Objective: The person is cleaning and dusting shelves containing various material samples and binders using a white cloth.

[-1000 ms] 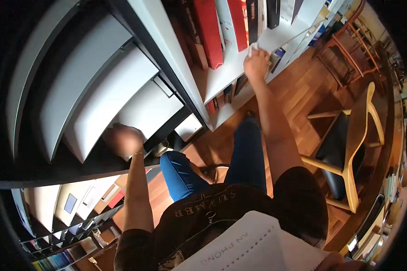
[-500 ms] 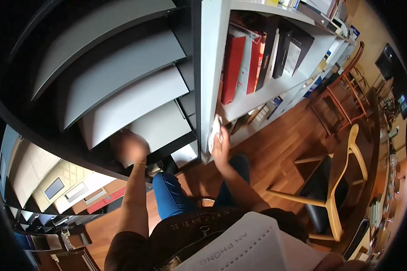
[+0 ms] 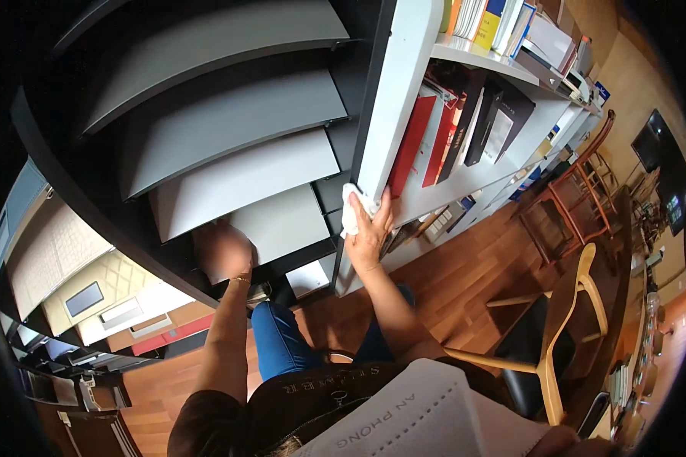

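Note:
My right hand (image 3: 369,234) holds a crumpled white cloth (image 3: 355,210) against the front edge of the white upright panel (image 3: 395,99). Its thumb presses the cloth on the panel's left side, and the fingers reach around to the right. My left hand (image 3: 222,253) is at the dark rim (image 3: 156,255) of the black display rack, beside the lower shelves. Blurring over that hand hides its fingers. Several sloping grey and white shelf boards (image 3: 244,110) with bare faces fill the rack left of the panel.
Red and black books (image 3: 453,137) lean in the white bookcase on the right. A wooden chair with a black seat (image 3: 527,358) and a brown wooden chair (image 3: 564,213) stand on the wood floor (image 3: 465,297). Material samples (image 3: 103,293) hang at the lower left.
The cloth in my right hand has shifted from the panel's right side over its front edge to the left side. My left hand stays by the rack; the whole view has tilted slightly.

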Tool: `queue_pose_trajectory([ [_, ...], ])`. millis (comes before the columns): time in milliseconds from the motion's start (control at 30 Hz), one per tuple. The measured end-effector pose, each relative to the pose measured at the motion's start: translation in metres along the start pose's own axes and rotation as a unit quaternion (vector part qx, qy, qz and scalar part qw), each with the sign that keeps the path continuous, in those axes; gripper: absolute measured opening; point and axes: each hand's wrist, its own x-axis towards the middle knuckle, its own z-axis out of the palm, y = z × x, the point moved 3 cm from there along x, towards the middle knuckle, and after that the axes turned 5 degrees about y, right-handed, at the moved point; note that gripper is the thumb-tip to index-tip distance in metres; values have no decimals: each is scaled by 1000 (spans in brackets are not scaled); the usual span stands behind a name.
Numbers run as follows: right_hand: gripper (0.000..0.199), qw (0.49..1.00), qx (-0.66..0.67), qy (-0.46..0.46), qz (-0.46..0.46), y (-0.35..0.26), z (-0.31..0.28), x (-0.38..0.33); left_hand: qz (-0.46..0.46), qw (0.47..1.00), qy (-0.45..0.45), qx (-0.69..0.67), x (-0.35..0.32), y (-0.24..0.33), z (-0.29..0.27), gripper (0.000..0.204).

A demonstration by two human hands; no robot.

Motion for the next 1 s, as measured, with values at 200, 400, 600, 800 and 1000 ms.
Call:
queue_pose_trajectory([
  [200,58,982,90,125,-113,-46,-43,109,28,996,83,18,-3,3,-5,53],
  [400,54,944,151,251,-151,-38,-43,137,7,997,64,-46,-3,5,-3,50],
  [600,46,981,93,134,-103,22,-4,18,3,998,55,-42,-3,6,-2,47],
  [800,48,994,73,-25,-72,49,-1,-37,14,1000,23,5,-3,7,-5,54],
  [1000,48,982,14,93,-166,5,-26,54,22,995,88,-41,0,5,3,48],
])
